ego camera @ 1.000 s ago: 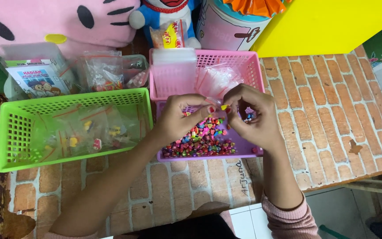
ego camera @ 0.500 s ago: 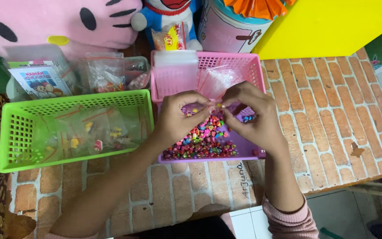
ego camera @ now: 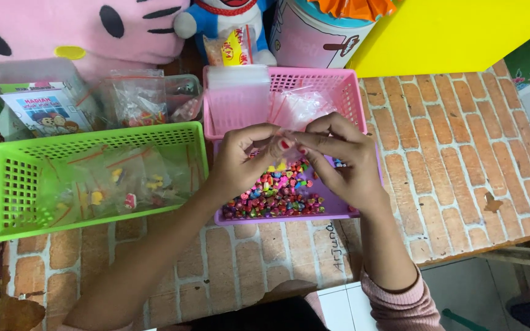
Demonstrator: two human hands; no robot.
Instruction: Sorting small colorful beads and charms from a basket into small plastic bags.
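On the brick-patterned table [ego camera: 461, 153], the green basket [ego camera: 93, 178] sits at the left edge, with the pink basket [ego camera: 338, 92] and purple tray [ego camera: 277, 211] of beads [ego camera: 274, 193] mid-table. My left hand [ego camera: 240, 162] and right hand [ego camera: 338, 162] have drawn closer since a second ago, fingertips pinched together on a small clear bag [ego camera: 286, 144] above the tray, so filling looks underway.

My table [ego camera: 461, 184] has a brick-pattern cover; yellow board [ego camera: 461, 30] behind, white tiled floor [ego camera: 461, 288] below, even light.
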